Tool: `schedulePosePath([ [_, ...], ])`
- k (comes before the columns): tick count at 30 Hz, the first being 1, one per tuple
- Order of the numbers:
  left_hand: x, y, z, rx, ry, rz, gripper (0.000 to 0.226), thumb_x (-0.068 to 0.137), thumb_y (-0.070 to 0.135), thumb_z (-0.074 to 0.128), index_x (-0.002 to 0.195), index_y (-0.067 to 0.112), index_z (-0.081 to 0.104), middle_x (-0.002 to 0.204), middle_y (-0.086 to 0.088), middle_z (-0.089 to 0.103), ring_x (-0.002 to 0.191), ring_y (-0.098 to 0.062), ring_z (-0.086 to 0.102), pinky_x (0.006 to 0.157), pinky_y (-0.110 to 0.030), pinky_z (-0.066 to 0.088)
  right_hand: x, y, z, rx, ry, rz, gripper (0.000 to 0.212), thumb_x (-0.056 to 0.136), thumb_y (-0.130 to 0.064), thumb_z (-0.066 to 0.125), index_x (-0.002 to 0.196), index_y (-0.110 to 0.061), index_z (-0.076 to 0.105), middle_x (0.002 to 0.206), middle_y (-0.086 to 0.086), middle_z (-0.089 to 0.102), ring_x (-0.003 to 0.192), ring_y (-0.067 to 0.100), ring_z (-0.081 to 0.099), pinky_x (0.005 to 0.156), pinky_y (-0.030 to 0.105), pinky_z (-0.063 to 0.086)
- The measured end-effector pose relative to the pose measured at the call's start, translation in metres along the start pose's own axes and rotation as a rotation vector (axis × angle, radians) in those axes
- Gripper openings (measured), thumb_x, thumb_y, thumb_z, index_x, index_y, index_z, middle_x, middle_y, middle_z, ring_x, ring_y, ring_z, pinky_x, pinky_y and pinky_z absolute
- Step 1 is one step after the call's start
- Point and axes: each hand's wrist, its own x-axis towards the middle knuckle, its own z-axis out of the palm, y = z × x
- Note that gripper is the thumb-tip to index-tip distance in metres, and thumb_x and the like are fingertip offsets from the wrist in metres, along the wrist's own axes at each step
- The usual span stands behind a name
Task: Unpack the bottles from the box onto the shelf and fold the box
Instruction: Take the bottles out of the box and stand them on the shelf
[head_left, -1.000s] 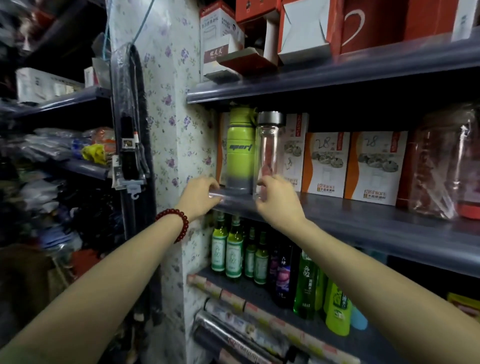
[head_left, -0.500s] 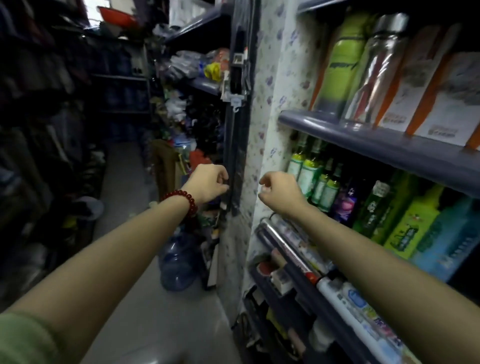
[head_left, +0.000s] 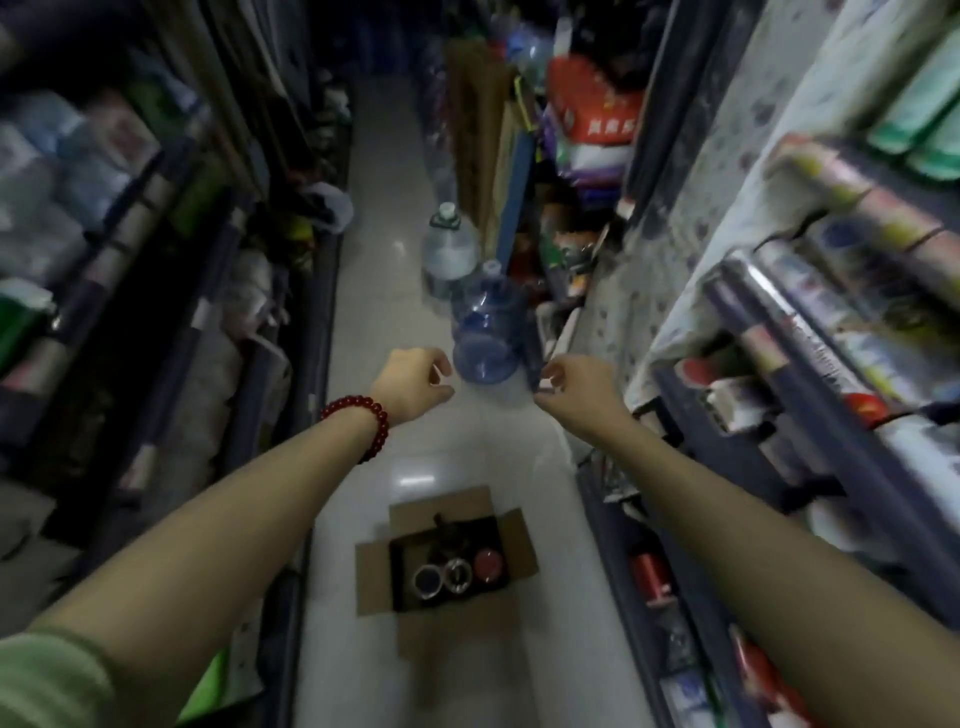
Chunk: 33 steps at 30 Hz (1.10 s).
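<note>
Turning from shelf toward floor, both hands now off bottles. Left hand (head_left: 415, 382) and right hand (head_left: 574, 387) hanging loosely curled, holding nothing. Box (head_left: 447, 558) sitting open on floor below, bottles (head_left: 457, 571) remaining inside; reaching down for next likely.

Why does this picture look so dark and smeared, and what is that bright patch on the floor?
Head view: the aisle is dim and the side shelves are streaked with motion blur; the wide lens bends them outward. The patch is glare on the glossy floor, just beyond the box. Both hands, left and right, are soft-edged.
</note>
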Motion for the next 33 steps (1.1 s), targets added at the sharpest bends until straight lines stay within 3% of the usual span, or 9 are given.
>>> schedulePosePath([
  [4,-0.001,-0.066,0.076,-0.038,-0.068,-0.1,0.028,0.083,0.024,0.069,0.107,0.012,0.064,0.101,-0.007,0.064,0.089,-0.02,0.061,0.078,-0.027,0.048,0.0,0.051,0.086,0.04,-0.125,0.058,0.042,0.082,-0.026,0.07,0.116,-0.003,0.063,0.113,0.015,0.065,0.104,0.028,0.061,0.086,0.028,0.043],
  [11,0.002,-0.176,0.233,-0.048,-0.128,-0.181,0.025,0.085,0.024,0.065,0.108,0.016,0.063,0.103,-0.003,0.063,0.087,-0.015,0.059,0.069,-0.019,0.045,0.007,0.144,0.242,0.083,-0.206,0.066,0.043,0.083,-0.027,0.07,0.119,-0.005,0.061,0.117,0.015,0.063,0.105,0.024,0.059,0.079,0.024,0.043],
  [17,0.006,-0.266,0.363,-0.061,-0.148,-0.223,0.022,0.087,0.022,0.063,0.105,0.011,0.063,0.104,-0.006,0.065,0.09,-0.018,0.06,0.075,-0.025,0.051,0.011,0.22,0.377,0.082,-0.21,0.045,0.05,0.08,-0.029,0.072,0.123,-0.01,0.058,0.117,0.012,0.062,0.092,0.018,0.057,0.076,0.023,0.041],
  [21,0.01,-0.326,0.439,-0.083,-0.143,-0.219,0.025,0.085,0.023,0.067,0.107,0.013,0.063,0.103,-0.003,0.064,0.088,-0.014,0.057,0.068,-0.016,0.042,0.01,0.267,0.457,0.076,-0.209,0.008,0.046,0.078,-0.028,0.075,0.117,-0.009,0.061,0.113,0.011,0.065,0.103,0.026,0.061,0.083,0.029,0.047],
  [29,0.005,-0.406,0.55,-0.225,-0.074,-0.071,0.058,0.072,0.047,0.074,0.122,0.023,0.055,0.125,0.005,0.053,0.111,-0.011,0.052,0.088,-0.022,0.043,-0.005,0.335,0.566,0.145,-0.107,-0.044,0.074,0.066,-0.039,0.084,0.13,-0.018,0.053,0.126,0.004,0.056,0.113,0.02,0.055,0.089,0.027,0.046],
  [33,-0.002,-0.419,0.584,-0.311,-0.024,-0.005,0.084,0.063,0.05,0.08,0.135,0.033,0.04,0.135,0.009,0.045,0.115,-0.004,0.043,0.093,-0.02,0.038,-0.013,0.359,0.591,0.188,-0.054,-0.067,0.085,0.061,-0.044,0.086,0.133,-0.023,0.047,0.132,0.001,0.052,0.116,0.017,0.051,0.093,0.028,0.046],
])
